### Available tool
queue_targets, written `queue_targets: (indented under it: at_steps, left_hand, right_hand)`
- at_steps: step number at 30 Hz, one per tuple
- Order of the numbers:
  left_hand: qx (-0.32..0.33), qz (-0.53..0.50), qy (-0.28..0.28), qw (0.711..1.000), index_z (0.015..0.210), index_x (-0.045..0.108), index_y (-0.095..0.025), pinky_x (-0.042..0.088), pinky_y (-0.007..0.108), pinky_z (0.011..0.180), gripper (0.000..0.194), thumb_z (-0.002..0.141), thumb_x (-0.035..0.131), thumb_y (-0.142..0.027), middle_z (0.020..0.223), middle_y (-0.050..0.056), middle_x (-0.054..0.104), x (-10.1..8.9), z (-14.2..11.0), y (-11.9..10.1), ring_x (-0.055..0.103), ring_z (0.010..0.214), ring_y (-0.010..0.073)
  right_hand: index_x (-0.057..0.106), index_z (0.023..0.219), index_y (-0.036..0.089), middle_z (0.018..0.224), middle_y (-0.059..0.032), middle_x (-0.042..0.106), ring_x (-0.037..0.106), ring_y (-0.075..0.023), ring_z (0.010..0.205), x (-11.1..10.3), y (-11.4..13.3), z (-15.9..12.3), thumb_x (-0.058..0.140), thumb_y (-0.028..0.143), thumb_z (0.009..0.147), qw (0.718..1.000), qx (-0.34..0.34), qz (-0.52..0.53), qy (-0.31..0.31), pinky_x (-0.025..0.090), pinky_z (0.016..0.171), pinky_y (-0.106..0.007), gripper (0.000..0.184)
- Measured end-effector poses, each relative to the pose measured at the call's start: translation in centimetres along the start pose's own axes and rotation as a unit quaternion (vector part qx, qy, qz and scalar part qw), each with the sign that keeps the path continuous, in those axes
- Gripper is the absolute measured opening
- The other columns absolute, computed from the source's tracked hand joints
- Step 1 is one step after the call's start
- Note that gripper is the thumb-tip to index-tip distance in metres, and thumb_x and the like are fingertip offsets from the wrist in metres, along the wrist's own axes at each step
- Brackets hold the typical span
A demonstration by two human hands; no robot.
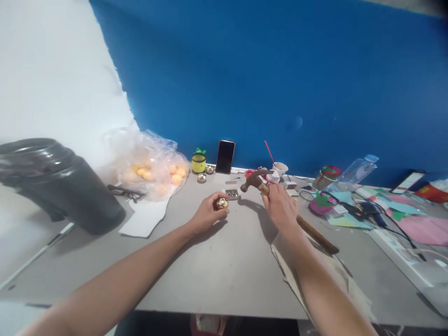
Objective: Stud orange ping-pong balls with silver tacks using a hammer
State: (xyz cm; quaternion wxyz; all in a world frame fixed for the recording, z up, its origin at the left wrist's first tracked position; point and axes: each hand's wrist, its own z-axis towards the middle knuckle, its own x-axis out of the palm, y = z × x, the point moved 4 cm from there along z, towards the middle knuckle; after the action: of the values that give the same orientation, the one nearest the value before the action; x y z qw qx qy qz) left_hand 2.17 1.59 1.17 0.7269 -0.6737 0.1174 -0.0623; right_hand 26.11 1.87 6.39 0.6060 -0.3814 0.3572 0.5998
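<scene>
My left hand (209, 213) is closed around a small yellowish ball (222, 203) dotted with shiny metal bits, holding it at the tabletop. Just beyond it lies a small open box (231, 194) of tiny metallic pieces, too small to name surely. My right hand (282, 207) grips a claw hammer (257, 179) near its head, above the table. The hammer's wooden handle runs back under my wrist toward the right. Hammer head and ball are apart. Two similar shiny studded balls (202, 178) stand farther back, near a yellow pot-like item (199, 162) with a green top.
A large dark flask (80, 182) stands at left. Beside it are a plastic bag (150, 163) of orange balls and white paper (145, 219). A phone (225, 157) leans on the wall. Cloth (336, 275), a power strip (402, 266), coloured papers and a bottle (360, 170) lie right.
</scene>
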Motion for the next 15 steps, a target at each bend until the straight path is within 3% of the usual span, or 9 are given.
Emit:
queue_targets:
  at_steps: [4,9,15]
  left_hand:
    - [0.002,0.031,-0.001,1.0,0.117,0.064,-0.018,0.042,0.025,0.06,0.045,0.074,0.072,-0.027,0.076,-0.003,0.057,0.1,0.0,0.2,0.051,0.065,0.0118]
    - [0.028,0.08,-0.003,0.996,0.096,0.067,-0.016,0.042,0.026,0.065,0.027,0.071,0.071,-0.026,0.078,-0.002,0.059,0.1,0.2,0.1,0.053,0.071,0.0137]
    - [0.01,0.107,-0.01,0.994,0.091,0.066,-0.016,0.039,0.026,0.063,0.023,0.069,0.067,-0.025,0.074,-0.003,0.058,0.1,0.2,0.1,0.05,0.067,0.0135]
  right_hand:
    - [0.064,0.098,0.019,0.088,-0.0068,0.07,0.062,-0.0222,0.079,-0.7,1.5,-1.0,0.063,0.034,0.099,0.988,-0.058,0.043,-0.138,0.034,0.068,-0.032,0.015]
    - [0.069,0.102,0.021,0.079,-0.003,0.069,0.06,-0.0191,0.074,-0.8,3.5,-2.0,0.061,0.036,0.102,0.957,-0.198,0.095,-0.188,0.034,0.07,-0.032,0.017]
    - [0.071,0.114,0.019,0.081,-0.0049,0.07,0.059,-0.0192,0.074,-1.8,3.4,-2.2,0.058,0.036,0.105,0.945,-0.182,0.113,-0.249,0.035,0.071,-0.032,0.023]
